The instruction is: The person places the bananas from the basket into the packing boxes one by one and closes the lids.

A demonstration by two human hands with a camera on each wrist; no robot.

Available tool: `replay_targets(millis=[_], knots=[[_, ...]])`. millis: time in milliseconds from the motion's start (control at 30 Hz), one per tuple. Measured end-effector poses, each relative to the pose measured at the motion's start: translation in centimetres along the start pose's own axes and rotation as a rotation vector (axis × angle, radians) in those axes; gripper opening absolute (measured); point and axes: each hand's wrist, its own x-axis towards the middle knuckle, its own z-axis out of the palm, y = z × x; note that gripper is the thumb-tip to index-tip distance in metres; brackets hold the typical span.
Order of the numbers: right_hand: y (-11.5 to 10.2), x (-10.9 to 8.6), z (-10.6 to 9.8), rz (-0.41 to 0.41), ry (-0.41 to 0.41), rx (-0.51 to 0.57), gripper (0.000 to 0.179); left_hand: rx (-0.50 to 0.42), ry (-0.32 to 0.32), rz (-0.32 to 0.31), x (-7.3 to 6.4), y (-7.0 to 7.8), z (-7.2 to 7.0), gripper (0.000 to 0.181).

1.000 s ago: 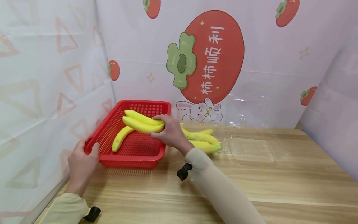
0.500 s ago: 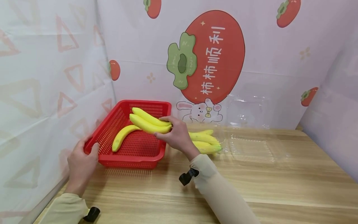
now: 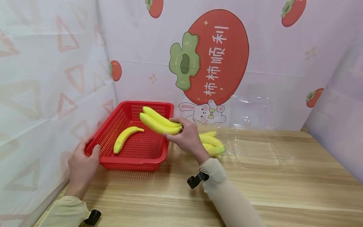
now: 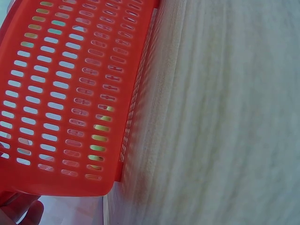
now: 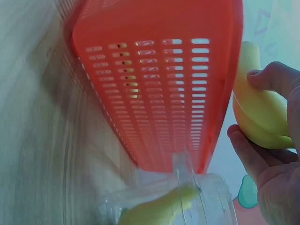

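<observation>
On the worktop [image 3: 158, 198], the left hand [image 3: 82, 165] grips the near-left corner of the red basket [image 3: 133, 161]. One loose banana [image 3: 123, 140] lies inside, right of that hand. The right hand [image 3: 187, 137] pinches two bananas [image 3: 154, 123] by one end, above the basket's right side. Behind that hand, further bananas [image 3: 211, 142] occupy a clear container [image 3: 253, 149]. The backdrop [image 3: 136, 85] reads "柿柿顺利".

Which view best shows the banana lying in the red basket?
The head view: the banana lies uncovered inside the red basket. Each wrist view shows only yellow glimpses, probably of it, through the basket's slotted side.
</observation>
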Motion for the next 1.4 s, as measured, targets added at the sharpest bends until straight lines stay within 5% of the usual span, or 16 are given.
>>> replay_targets(millis=[1400], knots=[[0.3, -0.4, -5.5, 0.001, 0.068, -0.073, 0.057, -0.006, -0.021, -0.005, -0.2, -0.3, -0.1, 0.059]])
